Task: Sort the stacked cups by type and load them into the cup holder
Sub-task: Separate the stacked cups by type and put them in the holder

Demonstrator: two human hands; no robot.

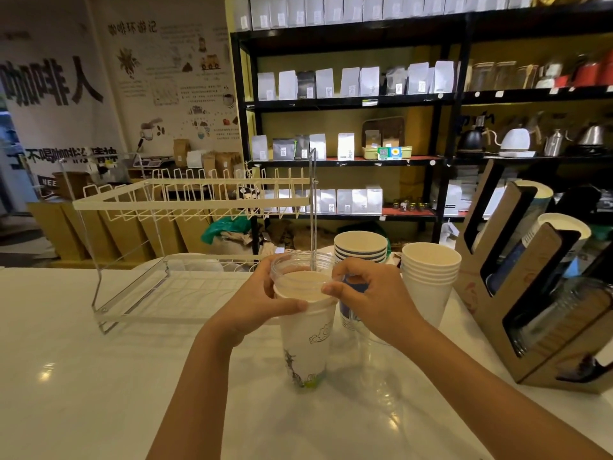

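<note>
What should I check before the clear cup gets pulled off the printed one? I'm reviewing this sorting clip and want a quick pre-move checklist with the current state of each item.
1. Left hand holds the printed paper cup near its rim: ok.
2. Right hand pinches the rim of the clear plastic cup: ok.
3. Clear cup is free to lift, not jammed in the printed one: cannot tell.
4. Printed cup stands upright on the white counter: ok.
5. Cardboard cup holder is nearby on the right: ok; a free slot for this cup type: cannot tell.
6. The blue-striped stack and the plain white stack stand apart from the hands: ok.
</note>
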